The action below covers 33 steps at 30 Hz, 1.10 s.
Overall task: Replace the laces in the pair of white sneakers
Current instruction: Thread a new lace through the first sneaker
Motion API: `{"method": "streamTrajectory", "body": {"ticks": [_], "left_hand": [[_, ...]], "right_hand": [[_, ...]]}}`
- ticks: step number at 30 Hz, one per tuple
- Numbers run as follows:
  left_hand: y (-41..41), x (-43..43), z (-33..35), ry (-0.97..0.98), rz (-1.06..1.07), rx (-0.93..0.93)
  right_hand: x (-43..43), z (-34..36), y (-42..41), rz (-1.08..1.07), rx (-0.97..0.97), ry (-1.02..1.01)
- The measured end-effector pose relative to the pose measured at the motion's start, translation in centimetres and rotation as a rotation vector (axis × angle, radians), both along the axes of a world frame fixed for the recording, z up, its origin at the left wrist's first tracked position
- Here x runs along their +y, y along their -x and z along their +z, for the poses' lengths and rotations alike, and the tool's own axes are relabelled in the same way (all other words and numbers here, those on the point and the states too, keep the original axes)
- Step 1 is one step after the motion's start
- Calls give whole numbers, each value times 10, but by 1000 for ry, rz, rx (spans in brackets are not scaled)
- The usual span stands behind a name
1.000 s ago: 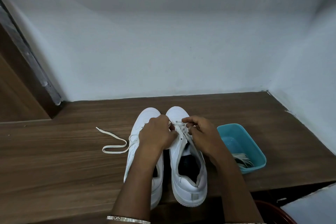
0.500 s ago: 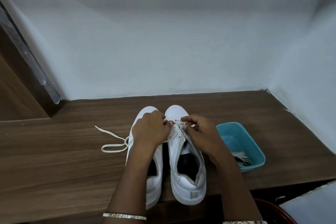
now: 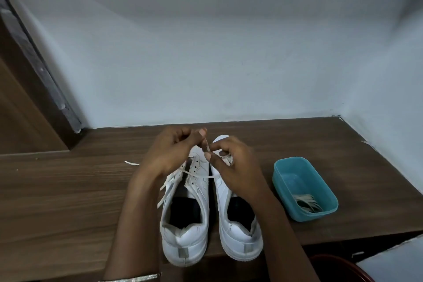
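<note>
Pale grey-blue walls (image 3: 206, 64), brown wood-grain tabletop (image 3: 68, 201); over white leather sneakers (image 3: 185, 238), left hand (image 3: 169, 155) and right hand (image 3: 238, 167) pinching a thin white lace (image 3: 198, 174); teal plastic tub (image 3: 313, 214) beside

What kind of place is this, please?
Probably a corner of a room at home: a wood-grain counter meets plain pale walls, a wooden door frame stands on the left, and white sneakers with a loose lace sit beside a teal tub.
</note>
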<state>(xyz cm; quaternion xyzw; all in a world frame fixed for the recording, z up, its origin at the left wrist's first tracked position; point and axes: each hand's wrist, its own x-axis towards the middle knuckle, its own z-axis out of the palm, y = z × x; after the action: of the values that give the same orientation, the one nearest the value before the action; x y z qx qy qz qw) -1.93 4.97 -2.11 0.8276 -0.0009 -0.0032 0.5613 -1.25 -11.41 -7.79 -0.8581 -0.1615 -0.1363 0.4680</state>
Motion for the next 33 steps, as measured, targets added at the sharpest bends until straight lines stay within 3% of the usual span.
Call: {"method": "streamTrajectory", "body": {"ticks": [5, 9, 13, 19, 21, 23, 29, 33], "left_hand": [[-2, 14, 9, 567, 132, -19], [-4, 18, 9, 909, 198, 61], [-5, 10, 10, 1060, 88, 125], [-5, 15, 8, 947, 86, 96], [-7, 23, 0, 774, 180, 63], [-10, 27, -9, 580, 297, 36], [-21, 36, -39, 362, 526, 94], [-28, 41, -56, 256, 622, 97]], "right_hand": [[4, -1, 0, -52, -29, -42], [8, 12, 3, -215, -21, -247], [24, 29, 15, 85, 169, -239], [31, 30, 20, 316, 286, -206], [19, 36, 20, 334, 357, -323], [5, 39, 17, 271, 388, -494], [-38, 37, 7, -32, 395, -877], [-60, 33, 5, -167, 398, -904]]}}
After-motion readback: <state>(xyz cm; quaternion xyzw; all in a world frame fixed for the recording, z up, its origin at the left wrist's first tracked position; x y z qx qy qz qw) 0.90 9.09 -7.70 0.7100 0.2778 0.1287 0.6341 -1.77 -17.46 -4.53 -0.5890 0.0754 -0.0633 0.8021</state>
